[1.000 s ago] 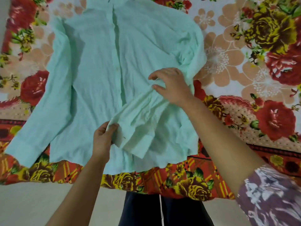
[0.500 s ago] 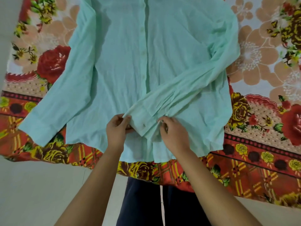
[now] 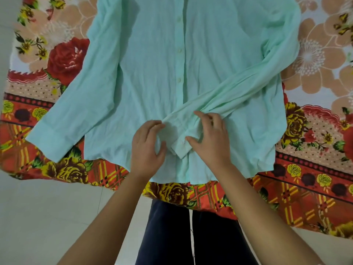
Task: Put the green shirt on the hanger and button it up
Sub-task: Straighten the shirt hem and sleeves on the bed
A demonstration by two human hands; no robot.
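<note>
The pale green shirt (image 3: 152, 73) lies flat, front up, on a floral bedsheet, with its row of small buttons (image 3: 179, 50) running down the middle. Its left sleeve stretches out to the lower left. The other sleeve is folded across the front, and its cuff (image 3: 180, 147) ends near the hem. My left hand (image 3: 148, 148) curls around the cuff's left edge. My right hand (image 3: 209, 139) pinches the cuff's right side between thumb and fingers. No hanger is in view.
The red, orange and cream floral bedsheet (image 3: 315, 131) covers the bed, and its edge hangs down just below the shirt hem. Pale floor tiles (image 3: 38, 217) lie in front, with my dark trousers (image 3: 172, 236) against the bed edge.
My right hand came down from the middle of the folded sleeve to the cuff and joined my left hand there. The view shifted, so the shirt sits more central and closer.
</note>
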